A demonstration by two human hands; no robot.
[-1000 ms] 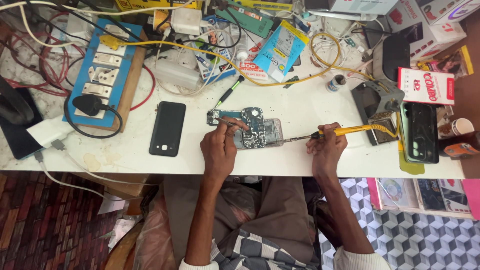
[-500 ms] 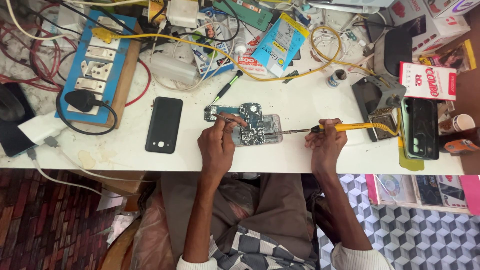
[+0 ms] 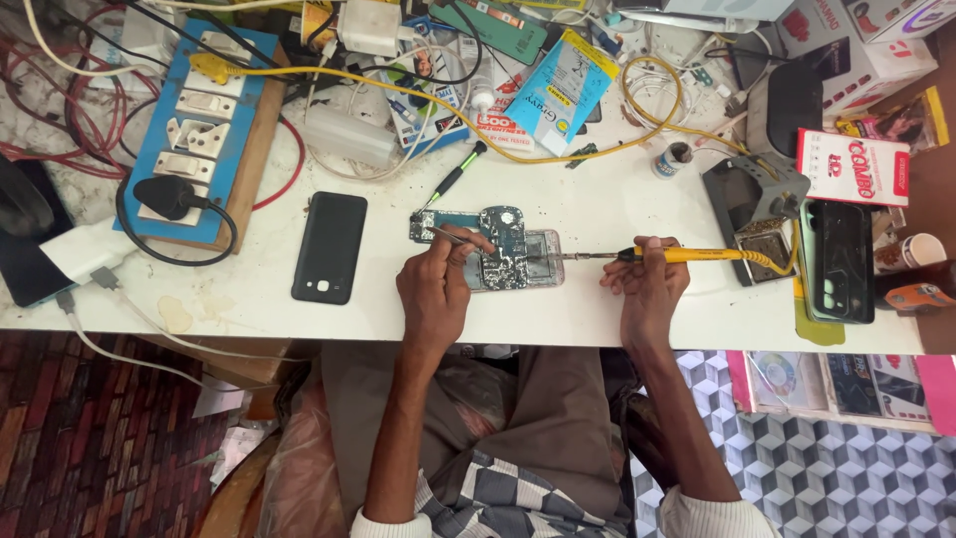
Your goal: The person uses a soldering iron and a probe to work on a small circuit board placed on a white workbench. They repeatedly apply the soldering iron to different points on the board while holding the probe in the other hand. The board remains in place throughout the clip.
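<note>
An opened phone with its blue circuit board (image 3: 503,244) exposed lies on the white table (image 3: 597,309). My left hand (image 3: 436,284) holds thin metal tweezers (image 3: 448,236) whose tips rest on the board's left side. My right hand (image 3: 647,279) grips a yellow-handled soldering iron (image 3: 687,255); its metal tip points left and touches the right edge of the board. The iron's yellow cord runs off to the right and loops back across the table.
A black phone (image 3: 330,246) lies face down left of the board. A blue switchboard (image 3: 194,130) with a black plug sits at far left. A green-handled screwdriver (image 3: 453,179), packets, cables, a small pot (image 3: 675,157), a soldering stand (image 3: 752,204) and another phone (image 3: 838,261) crowd the back and right.
The view has shifted slightly. Both hands stay on the board; the tweezers and the iron's tip have hardly moved.
</note>
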